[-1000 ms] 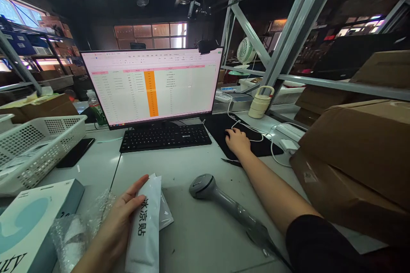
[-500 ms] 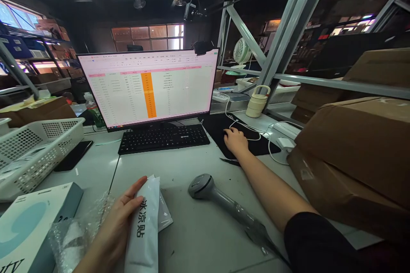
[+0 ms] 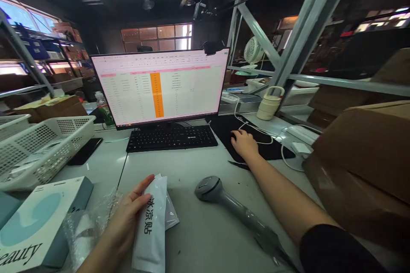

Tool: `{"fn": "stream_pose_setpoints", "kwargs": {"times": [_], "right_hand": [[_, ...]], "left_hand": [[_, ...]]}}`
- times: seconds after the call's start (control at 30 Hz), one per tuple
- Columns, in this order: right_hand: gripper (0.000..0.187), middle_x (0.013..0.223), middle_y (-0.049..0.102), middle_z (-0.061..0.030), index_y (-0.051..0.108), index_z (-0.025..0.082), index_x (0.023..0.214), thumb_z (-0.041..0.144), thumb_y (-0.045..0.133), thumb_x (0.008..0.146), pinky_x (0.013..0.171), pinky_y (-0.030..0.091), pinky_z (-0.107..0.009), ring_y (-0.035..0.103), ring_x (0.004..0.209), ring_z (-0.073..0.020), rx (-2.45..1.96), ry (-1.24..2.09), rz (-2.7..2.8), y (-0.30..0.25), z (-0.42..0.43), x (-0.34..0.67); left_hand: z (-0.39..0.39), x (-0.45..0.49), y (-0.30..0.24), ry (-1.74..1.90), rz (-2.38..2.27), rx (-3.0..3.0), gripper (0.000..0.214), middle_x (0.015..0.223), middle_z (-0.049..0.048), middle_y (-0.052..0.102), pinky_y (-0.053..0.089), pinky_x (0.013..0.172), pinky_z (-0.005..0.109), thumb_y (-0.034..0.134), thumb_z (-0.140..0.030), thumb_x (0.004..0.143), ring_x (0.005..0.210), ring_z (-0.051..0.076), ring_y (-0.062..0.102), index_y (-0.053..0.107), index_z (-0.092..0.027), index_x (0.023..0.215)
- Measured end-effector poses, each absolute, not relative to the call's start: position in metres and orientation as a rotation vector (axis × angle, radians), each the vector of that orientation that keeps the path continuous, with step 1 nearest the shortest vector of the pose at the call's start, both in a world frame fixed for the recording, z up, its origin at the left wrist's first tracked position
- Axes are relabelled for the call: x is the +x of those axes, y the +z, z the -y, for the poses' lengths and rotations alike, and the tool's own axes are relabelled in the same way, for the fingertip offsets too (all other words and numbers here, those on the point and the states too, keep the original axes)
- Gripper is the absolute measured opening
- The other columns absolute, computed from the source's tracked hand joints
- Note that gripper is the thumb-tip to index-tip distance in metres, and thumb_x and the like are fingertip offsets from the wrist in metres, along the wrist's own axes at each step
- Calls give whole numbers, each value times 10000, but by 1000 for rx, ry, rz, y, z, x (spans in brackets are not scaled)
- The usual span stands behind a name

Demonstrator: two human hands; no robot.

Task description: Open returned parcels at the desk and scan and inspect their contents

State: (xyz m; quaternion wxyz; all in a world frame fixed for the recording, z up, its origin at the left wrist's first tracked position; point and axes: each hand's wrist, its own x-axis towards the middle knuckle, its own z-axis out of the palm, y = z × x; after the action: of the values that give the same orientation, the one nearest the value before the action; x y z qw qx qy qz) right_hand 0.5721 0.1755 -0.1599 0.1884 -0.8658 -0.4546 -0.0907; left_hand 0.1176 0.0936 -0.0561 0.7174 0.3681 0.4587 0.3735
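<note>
My left hand [image 3: 133, 209] grips a white sachet [image 3: 153, 226] printed with black Chinese characters, thumb across its front. A second silvery packet [image 3: 172, 214] shows behind it; whether the hand holds that one too is unclear. On the black mouse pad [image 3: 221, 130], my right hand [image 3: 245, 143] is curled over a dark mouse [image 3: 233, 135], most of which it hides. Between the two arms lies a grey barcode scanner [image 3: 211, 188]. Behind it stand a black keyboard [image 3: 173, 137] and a monitor [image 3: 182, 89] with a spreadsheet bearing an orange column.
At left are a white basket [image 3: 70, 136] with packets, a dark phone [image 3: 86, 152], a white-and-teal box [image 3: 35, 226] and bubble wrap [image 3: 85, 230]. To the right, brown cartons [image 3: 361, 166], white cables [image 3: 283, 153] and a cream cup [image 3: 269, 104] stand near a metal frame.
The view has swung slightly left, so everything sits further right in the picture. Both hands keep the same pose: left on the sachet, right on the mouse.
</note>
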Motion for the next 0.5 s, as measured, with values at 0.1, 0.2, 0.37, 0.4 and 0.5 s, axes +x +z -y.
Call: {"fn": "stream_pose_setpoints", "kwargs": {"times": [0.1, 0.2, 0.37, 0.4, 0.5], "right_hand": [[431, 1459, 530, -141, 630, 215, 1356, 332, 440, 988, 913, 510, -446, 553, 1188, -341, -2427, -253, 1291, -160, -176, 571], [438, 1466, 521, -150, 632, 207, 1357, 332, 427, 990, 910, 511, -459, 552, 1189, -346, -2422, -253, 1294, -161, -177, 572], [456, 1480, 506, -166, 628, 206, 1363, 331, 407, 984, 908, 510, -499, 550, 1191, -369, -2431, -242, 1281, -163, -179, 575], [458, 1482, 505, -164, 626, 210, 1365, 332, 406, 982, 909, 510, -505, 550, 1194, -374, -2434, -236, 1277, -164, -180, 576], [466, 1489, 499, -161, 618, 209, 1376, 333, 396, 985, 915, 512, -518, 547, 1208, -389, -2439, -223, 1270, -165, -181, 578]], "left_hand": [[-96, 117, -57, 837, -990, 812, 701, 1001, 100, 734, 600, 637, 252, 789, -170, 777, 713, 165, 696, 560, -200, 1438], [-97, 117, -56, 854, -983, 825, 676, 1010, 96, 734, 594, 658, 242, 790, -175, 774, 724, 154, 691, 584, -194, 1418], [-90, 117, -56, 778, -986, 926, 559, 1013, 77, 737, 542, 654, 195, 864, -260, 713, 699, 117, 667, 718, -199, 1249], [-88, 117, -57, 725, -980, 968, 528, 980, 69, 736, 521, 634, 183, 877, -286, 702, 681, 107, 652, 741, -195, 1204], [-84, 116, -61, 535, -969, 1105, 500, 862, 41, 715, 474, 611, 172, 877, -340, 714, 650, 96, 614, 756, -203, 1179]]}}
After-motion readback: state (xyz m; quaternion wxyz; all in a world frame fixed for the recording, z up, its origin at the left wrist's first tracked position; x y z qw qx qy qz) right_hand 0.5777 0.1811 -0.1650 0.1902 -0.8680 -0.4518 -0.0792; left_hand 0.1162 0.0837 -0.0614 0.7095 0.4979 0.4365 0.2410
